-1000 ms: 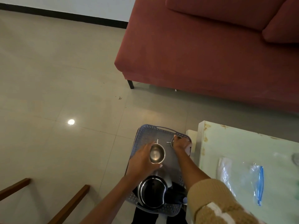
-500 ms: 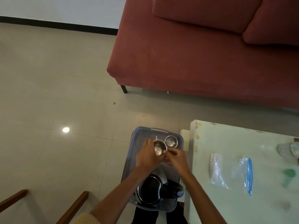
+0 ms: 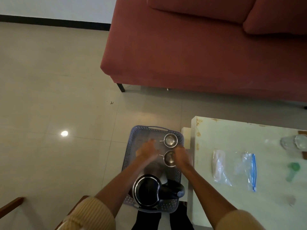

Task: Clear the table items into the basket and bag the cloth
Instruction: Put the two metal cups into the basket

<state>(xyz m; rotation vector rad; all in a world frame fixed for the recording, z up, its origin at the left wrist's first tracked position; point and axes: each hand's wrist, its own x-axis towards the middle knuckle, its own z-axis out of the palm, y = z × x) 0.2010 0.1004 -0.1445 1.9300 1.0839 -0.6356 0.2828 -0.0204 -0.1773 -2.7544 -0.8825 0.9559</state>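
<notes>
Left hand [image 3: 147, 151] had left the small round steel cup [image 3: 169, 159], fingers spread | right hand [image 3: 181, 156] against it, grip unclear

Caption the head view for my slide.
The left hand and right hand over a basket holding two metal cups and a kettle, beside the table.

Pale table [image 3: 216, 206] bearing a clear bag [image 3: 219, 165], a blue-zip bag [image 3: 249, 170], a green object [image 3: 292, 170]
</notes>
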